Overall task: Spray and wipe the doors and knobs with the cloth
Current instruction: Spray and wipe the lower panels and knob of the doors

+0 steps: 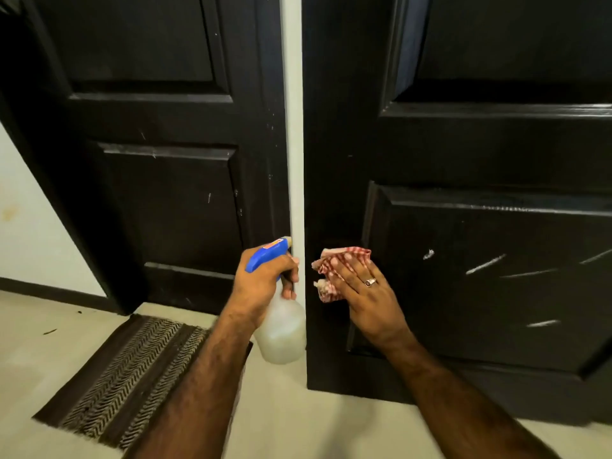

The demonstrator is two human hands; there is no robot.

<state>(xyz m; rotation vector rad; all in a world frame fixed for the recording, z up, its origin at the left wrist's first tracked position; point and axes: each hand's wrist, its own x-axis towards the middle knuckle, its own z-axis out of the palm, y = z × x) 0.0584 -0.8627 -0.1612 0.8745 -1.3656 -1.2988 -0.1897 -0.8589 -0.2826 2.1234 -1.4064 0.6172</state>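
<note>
Two black panelled doors fill the view: a left door (pixel 159 180) and a right door (pixel 480 266), parted by a pale wall strip (pixel 294 127). My left hand (pixel 261 286) grips a spray bottle (pixel 281 336) with a blue trigger head and a cloudy clear body, held in front of the strip near the floor. My right hand (pixel 364 293), with a ring on one finger, presses a red-and-white checked cloth (pixel 334 270) flat against the left edge of the right door's lower part. No knob is in view.
A brown mat (pixel 132 376) with a zigzag pattern lies on the pale floor before the left door. White scratch marks (pixel 486 264) streak the right door's lower panel. A cream wall with dark skirting (pixel 49 293) runs at far left.
</note>
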